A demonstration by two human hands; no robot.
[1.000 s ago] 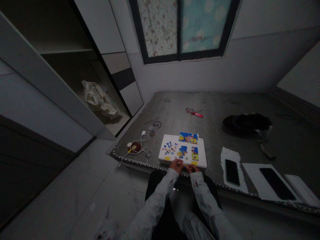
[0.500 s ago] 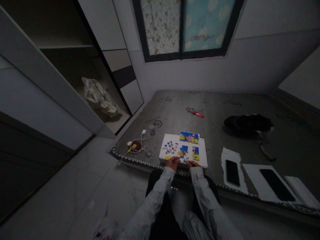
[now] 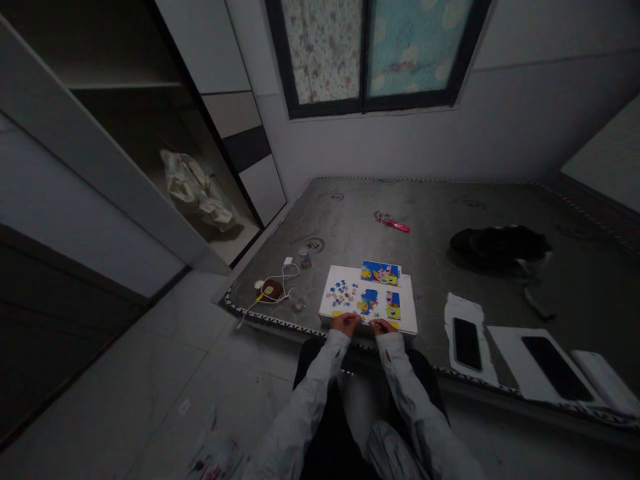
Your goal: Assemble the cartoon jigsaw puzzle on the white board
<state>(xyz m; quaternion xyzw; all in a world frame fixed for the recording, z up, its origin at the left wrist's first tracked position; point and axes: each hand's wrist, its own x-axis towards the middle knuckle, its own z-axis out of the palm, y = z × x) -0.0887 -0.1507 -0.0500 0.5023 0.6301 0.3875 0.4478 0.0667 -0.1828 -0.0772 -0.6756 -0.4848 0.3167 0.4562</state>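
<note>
A white puzzle board (image 3: 411, 313) lies near the front edge of a grey mattress (image 3: 440, 220). On it are loose blue puzzle pieces (image 3: 343, 291) and joined blue-and-yellow patches (image 3: 367, 301). A printed cartoon picture (image 3: 381, 272) rests at its far edge. My left hand (image 3: 345, 323) and my right hand (image 3: 383, 326) sit side by side at the board's near edge, fingers curled. Both hands are small and dim, so what they pinch is unclear.
Left of the board lie a white cable with charger (image 3: 285, 272), a small jar (image 3: 303, 257) and a clear cup (image 3: 299, 299). Two dark phones (image 3: 465, 341) (image 3: 553, 357) lie on white sheets to the right. A dark garment (image 3: 500, 241) and a red item (image 3: 394, 225) lie farther back.
The view shifted slightly upward. Both hands moved a little farther onto the board's near edge and stayed close together.
</note>
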